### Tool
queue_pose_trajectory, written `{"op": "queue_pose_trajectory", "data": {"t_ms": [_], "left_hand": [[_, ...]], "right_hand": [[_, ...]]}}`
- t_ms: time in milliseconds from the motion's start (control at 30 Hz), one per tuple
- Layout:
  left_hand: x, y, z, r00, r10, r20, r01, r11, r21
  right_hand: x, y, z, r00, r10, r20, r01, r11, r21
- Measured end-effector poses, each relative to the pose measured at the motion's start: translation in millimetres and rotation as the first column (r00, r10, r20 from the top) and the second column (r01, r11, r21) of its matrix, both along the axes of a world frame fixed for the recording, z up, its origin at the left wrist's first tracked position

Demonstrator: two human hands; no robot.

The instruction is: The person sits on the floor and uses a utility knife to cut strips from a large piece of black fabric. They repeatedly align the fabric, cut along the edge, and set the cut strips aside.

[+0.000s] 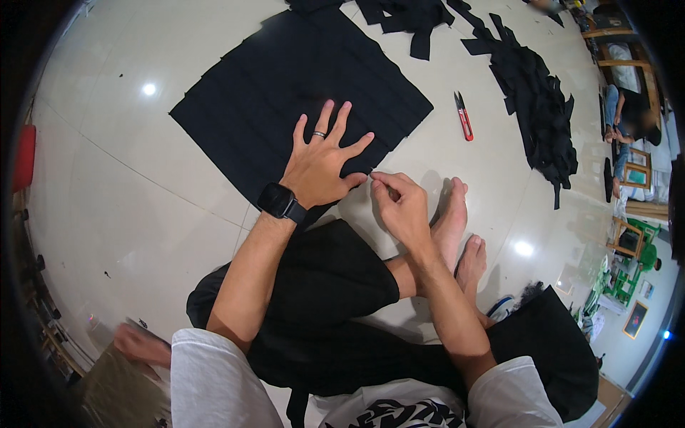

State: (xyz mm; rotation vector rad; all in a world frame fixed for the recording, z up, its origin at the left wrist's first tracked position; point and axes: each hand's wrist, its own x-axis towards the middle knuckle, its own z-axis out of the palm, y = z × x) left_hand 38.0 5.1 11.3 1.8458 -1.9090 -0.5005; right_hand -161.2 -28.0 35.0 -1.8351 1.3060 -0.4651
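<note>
A large black piece of cloth [285,78], made up of side-by-side strips, lies flat on the floor before me. My left hand [321,157] rests on its near part with the fingers spread, wearing a ring and a black watch. At the cloth's near right edge, my right hand [401,203] is closed in a pinch, thumb and forefinger together beside my left thumb. Whatever sits between those fingertips is too small to make out. Red-handled thread snips [464,118] lie on the floor to the right of the cloth.
Black fabric strips [535,100] lie heaped at the right, and more strips [410,18] at the far edge. My bare feet [453,225] are right of my hands. Another person's hand [143,346] shows at the lower left. A seated person [631,118] and wooden frames are at the far right.
</note>
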Motion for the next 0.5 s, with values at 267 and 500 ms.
{"op": "queue_pose_trajectory", "data": {"t_ms": [267, 500], "left_hand": [[-3, 0, -6, 1.0, 0.02, -0.002, -0.02, 0.998, -0.061], [-3, -1, -6, 0.999, 0.028, 0.017, -0.026, 0.997, -0.074]], "right_hand": [[14, -1, -5, 0.989, -0.135, 0.058, 0.128, 0.986, 0.108], [29, -7, -14, 0.903, -0.404, 0.147, 0.329, 0.871, 0.366]]}}
